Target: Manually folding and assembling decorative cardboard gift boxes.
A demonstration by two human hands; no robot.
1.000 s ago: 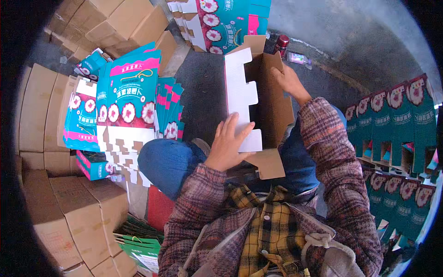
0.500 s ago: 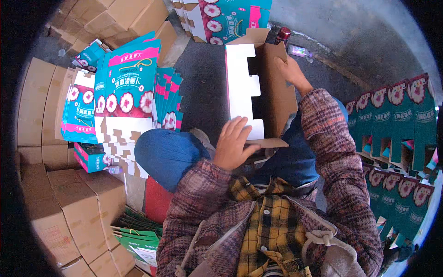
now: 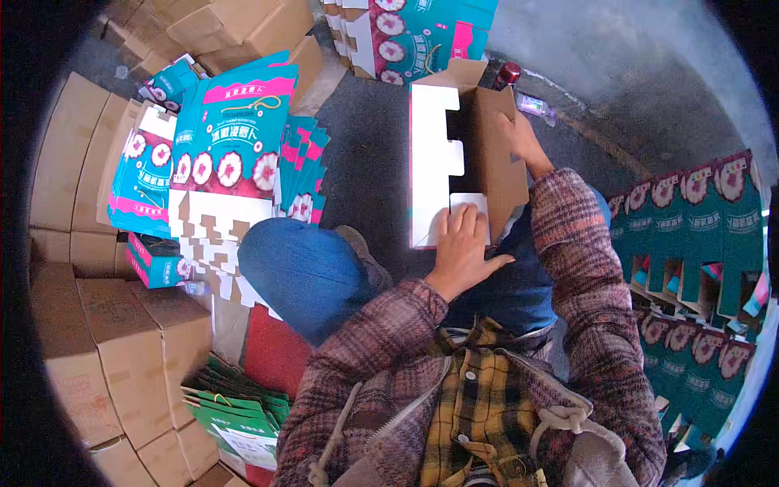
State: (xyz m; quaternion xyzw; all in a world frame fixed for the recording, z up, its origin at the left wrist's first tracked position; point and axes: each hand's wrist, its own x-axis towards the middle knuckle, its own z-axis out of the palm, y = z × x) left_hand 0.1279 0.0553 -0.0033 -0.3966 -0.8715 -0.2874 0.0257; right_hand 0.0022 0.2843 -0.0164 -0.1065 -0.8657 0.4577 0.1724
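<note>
A partly folded cardboard box (image 3: pixel 428 166) stands in front of me between my knees. One white notched flap runs along its left, a brown inner panel rises on the right, and its dark inside shows between them. My left hand (image 3: pixel 462 250) lies on a small white end flap at the near end, fingers stretched flat and thumb out to the right. With my right hand (image 3: pixel 523 144) I grip the top edge of the brown panel, the fingertips partly hidden behind it. At the far end a brown end flap (image 3: pixel 456 71) sticks up.
Flat teal and pink printed cartons (image 3: pixel 235 138) are stacked at left, beside brown shipping boxes (image 3: pixel 122 349). More printed cartons (image 3: pixel 430 36) stand at the back. Rows of folded teal boxes (image 3: pixel 690 219) line the right. Green bags (image 3: pixel 235 414) lie lower left; a bottle (image 3: pixel 535 105) lies beyond the box.
My left hand has moved right from the box's near left corner onto the near end flap, which is now folded inward. My right hand keeps its grip on the brown panel.
</note>
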